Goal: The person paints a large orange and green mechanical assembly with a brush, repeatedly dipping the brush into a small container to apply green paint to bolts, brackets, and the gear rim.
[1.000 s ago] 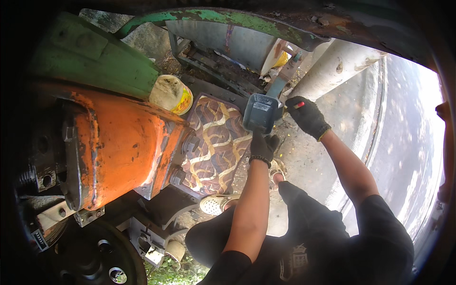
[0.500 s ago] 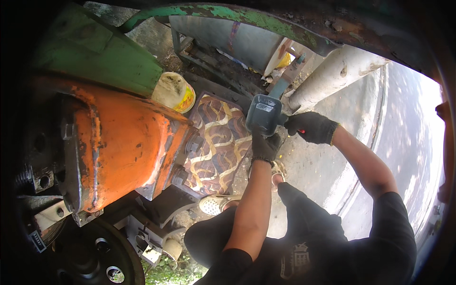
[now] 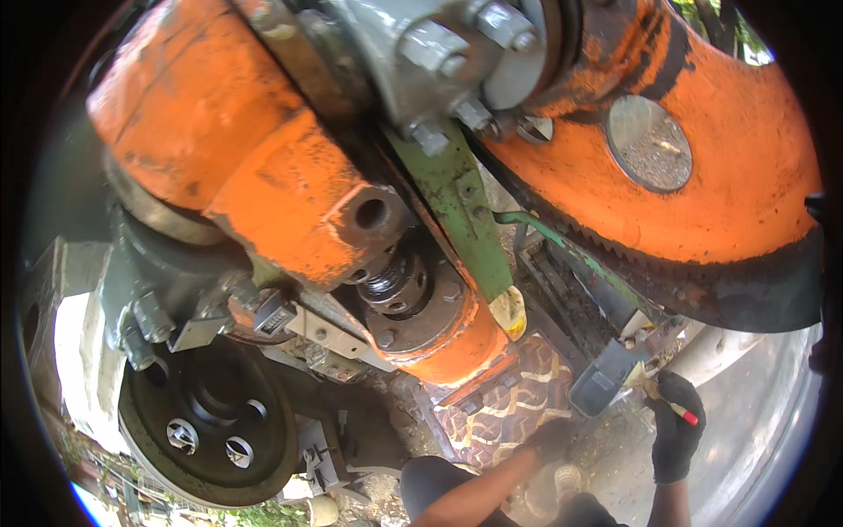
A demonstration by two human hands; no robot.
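Observation:
My right hand [image 3: 676, 430], in a black knit glove, is closed around a paintbrush [image 3: 671, 404] with pale bristles and a red handle tip. The bristles point up and left, close to a blue-grey box-shaped metal part [image 3: 606, 378] with rounded corners. From this view I cannot tell whether they touch it. My left hand [image 3: 553, 439], also in a dark glove, is low and to the left of that part, over the edge of a patterned brown mat [image 3: 505, 413]. It is blurred and its fingers are not distinct.
Orange machine castings [image 3: 281, 184] with grey bolted fittings fill the upper left. A large orange toothed wheel [image 3: 729, 202] hangs over the upper right. A dark handwheel [image 3: 211, 422] stands at lower left. A yellowish bucket [image 3: 508, 314] sits behind the mat, beside a green machine beam [image 3: 457, 202].
My view has lifted and swung, bringing the orange toothed wheel and more of the machine into sight. The brush in my right hand now shows plainly. My left hand has come away from the box-shaped part.

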